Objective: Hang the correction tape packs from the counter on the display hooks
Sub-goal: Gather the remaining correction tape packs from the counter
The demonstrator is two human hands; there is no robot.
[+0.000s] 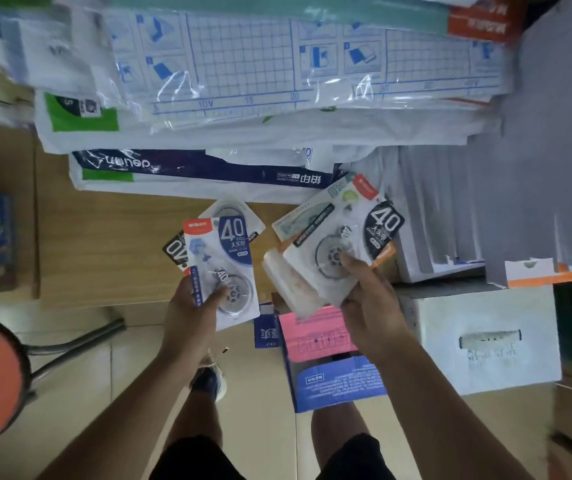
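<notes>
Hands both full — left grips blue-card pack, right a pack stack.

Both held correction tape packs read "40"; the navy-banded paper ream reads "deli".

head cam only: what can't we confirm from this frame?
- Display hooks: none in the head view, outside the frame.
- Pack count in right hand: the stack overlaps, top pack hides the rest.
- Packs behind the left hand pack: partly covered by it.
- Small print on packs: blurred.
</notes>
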